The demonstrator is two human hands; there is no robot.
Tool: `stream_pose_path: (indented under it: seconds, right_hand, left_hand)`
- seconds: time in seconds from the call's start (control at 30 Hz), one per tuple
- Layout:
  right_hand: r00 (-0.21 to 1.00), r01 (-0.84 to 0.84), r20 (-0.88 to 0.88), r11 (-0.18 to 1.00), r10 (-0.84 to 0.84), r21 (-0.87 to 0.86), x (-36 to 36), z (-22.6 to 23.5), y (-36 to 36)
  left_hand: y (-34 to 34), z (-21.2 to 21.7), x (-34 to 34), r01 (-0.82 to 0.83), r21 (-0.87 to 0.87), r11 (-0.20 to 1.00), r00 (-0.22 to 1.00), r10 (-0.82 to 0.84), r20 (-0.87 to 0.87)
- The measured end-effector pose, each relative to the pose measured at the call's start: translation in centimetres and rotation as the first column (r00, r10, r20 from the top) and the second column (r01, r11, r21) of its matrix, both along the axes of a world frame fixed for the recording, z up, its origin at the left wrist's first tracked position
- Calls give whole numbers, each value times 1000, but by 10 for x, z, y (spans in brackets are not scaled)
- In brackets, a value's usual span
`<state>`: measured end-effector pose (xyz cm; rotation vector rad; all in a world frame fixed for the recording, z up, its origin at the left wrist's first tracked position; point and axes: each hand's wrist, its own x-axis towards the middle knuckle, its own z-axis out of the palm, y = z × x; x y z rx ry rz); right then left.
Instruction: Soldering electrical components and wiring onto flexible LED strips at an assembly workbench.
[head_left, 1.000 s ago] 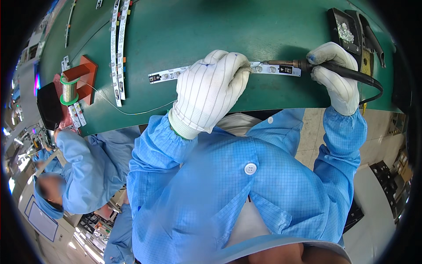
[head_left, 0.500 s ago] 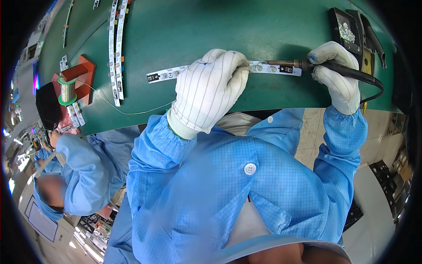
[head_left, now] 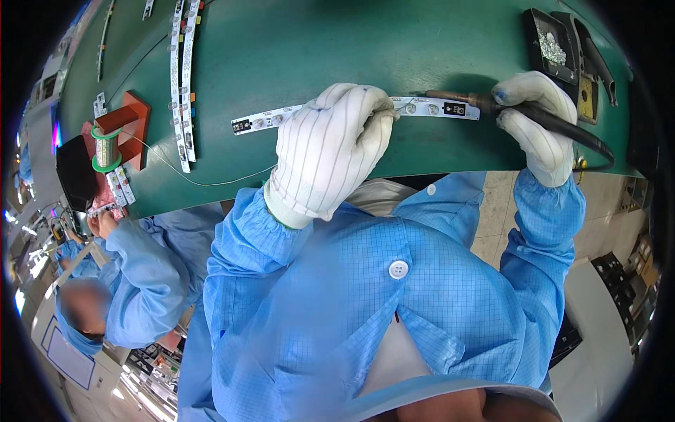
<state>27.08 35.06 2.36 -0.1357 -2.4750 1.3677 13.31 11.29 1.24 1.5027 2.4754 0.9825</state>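
A white LED strip board [head_left: 427,107] lies across the green mat, its middle hidden behind my left hand [head_left: 336,146]. That hand, in a white striped glove, is closed in a pinch on thin solder wire [head_left: 211,184], which runs to it from a green-rimmed spool [head_left: 107,149]. A short wire end shows at the fingertips, over the board. In my gloved right hand [head_left: 538,123] is a soldering iron [head_left: 485,103], gripped by its dark handle. Its tip points left along the board's far edge, close to the LEDs; whether it touches cannot be seen.
Two long LED strips [head_left: 184,91] lie left on the green bench mat [head_left: 337,42]. The spool sits on a reddish-brown stand [head_left: 144,126] beside a black box [head_left: 76,172]. At far right are a solder-scrap tray [head_left: 552,49] and a yellow sponge [head_left: 588,97]. Another person [head_left: 140,281] works at left.
The soldering iron's tip has shifted slightly away toward the board's far edge, uncovering the right-end pads. My left hand and the board have moved slightly left.
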Motion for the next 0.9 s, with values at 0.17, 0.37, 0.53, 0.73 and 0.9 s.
stream_pose_path:
  seconds: [0.17,0.37,0.53,0.73,0.9]
  right_hand:
    - [918,391,29,886,-396,-248,28,-12,-10]
    - [644,662,-422,741,-638,-112,69,-41,12]
    - [542,804,-420,594,-728,9,67,-68,14]
    - [576,804,-402,581,-712,126,67,-60,13]
    - [730,619,-261,773,-631,-139,52,-32,0]
  left_hand:
    - [-31,24,3,-235,95,967,956,212,200]
    - [-91,21,-19,-594,59,802,788,566,244]
    - [-108,12,-24,-716,28,698,674,679,292]
    - [-111,3,-24,-667,-37,744,685,633,360]
    - [-98,6,-9,-496,1,868,858,490,152]
